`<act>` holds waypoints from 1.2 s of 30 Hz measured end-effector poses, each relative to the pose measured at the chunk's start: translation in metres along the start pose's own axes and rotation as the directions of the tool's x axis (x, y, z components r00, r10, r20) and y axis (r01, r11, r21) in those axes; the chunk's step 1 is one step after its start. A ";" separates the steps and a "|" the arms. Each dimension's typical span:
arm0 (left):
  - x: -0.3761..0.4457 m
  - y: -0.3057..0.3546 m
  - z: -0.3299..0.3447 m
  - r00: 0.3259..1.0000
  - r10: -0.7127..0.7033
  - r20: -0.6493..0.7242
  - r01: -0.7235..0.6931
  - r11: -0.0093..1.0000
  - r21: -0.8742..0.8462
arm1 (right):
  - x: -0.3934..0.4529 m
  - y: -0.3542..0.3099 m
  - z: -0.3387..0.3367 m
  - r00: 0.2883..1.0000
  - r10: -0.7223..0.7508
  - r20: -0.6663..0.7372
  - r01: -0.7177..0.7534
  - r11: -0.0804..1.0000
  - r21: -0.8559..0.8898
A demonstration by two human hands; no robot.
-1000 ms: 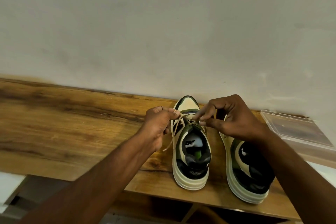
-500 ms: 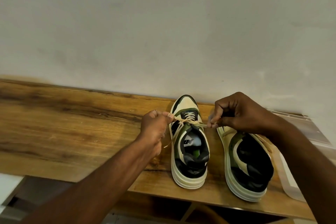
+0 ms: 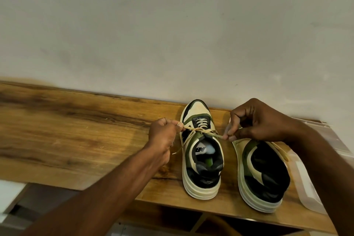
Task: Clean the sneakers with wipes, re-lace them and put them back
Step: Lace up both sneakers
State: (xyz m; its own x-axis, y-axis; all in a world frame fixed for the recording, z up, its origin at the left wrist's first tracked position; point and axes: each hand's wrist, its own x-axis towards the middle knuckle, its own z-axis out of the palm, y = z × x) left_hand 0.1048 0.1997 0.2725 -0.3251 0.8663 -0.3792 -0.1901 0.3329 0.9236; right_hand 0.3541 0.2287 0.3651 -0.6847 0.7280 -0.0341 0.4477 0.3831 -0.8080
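step: tightening knot on left sneaker [image 3: 202, 151], standing on shelf [image 3: 76, 130] | left hand [image 3: 164, 134] and right hand [image 3: 256, 120] each pinching lace [image 3: 199, 130], pulling apart | tip: pulling evenly, level, keeping knot centred over tongue

Both forearms are bare to the frame edge, with no sleeves, left hand [image 3: 162, 136] and right hand [image 3: 256, 120] ungloved.
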 end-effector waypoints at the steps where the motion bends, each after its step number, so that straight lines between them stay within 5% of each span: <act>1: 0.001 0.000 0.000 1.000 0.010 -0.008 -0.010 1.000 0.007 | 0.000 0.000 0.000 1.000 0.005 0.006 -0.005 1.000 0.000; 21: 0.002 -0.004 0.005 0.997 0.068 -0.025 -0.066 0.996 0.062 | 0.007 -0.006 0.008 0.991 0.088 0.096 -0.083 0.995 -0.059; 36: -0.002 -0.008 0.009 0.989 0.147 -0.002 -0.147 0.986 0.078 | 0.010 -0.006 0.018 0.988 0.157 -0.005 -0.156 0.981 -0.113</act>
State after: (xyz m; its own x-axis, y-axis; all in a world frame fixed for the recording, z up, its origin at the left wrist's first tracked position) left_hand 0.1148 0.1987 0.2667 -0.3511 0.9053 -0.2390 -0.0672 0.2303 0.9708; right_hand 0.3340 0.2235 0.3586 -0.6030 0.7821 -0.1571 0.6112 0.3265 -0.7210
